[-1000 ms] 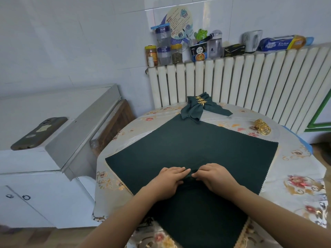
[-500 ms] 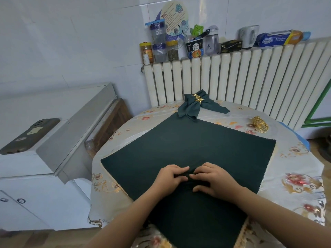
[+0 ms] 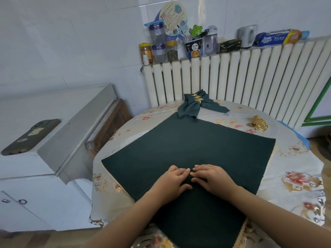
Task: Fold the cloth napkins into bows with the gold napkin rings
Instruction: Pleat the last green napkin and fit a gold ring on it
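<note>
Both hands, left hand and right hand, now bunch more of the green napkin at its centre, each grip pinching a growing pleat for the bow

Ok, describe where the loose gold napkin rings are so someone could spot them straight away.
Look at the round table in front of the white radiator. On its far right edge sits a small pile of gold rings, bare and shiny, unlike those already on the folded napkin.
</note>
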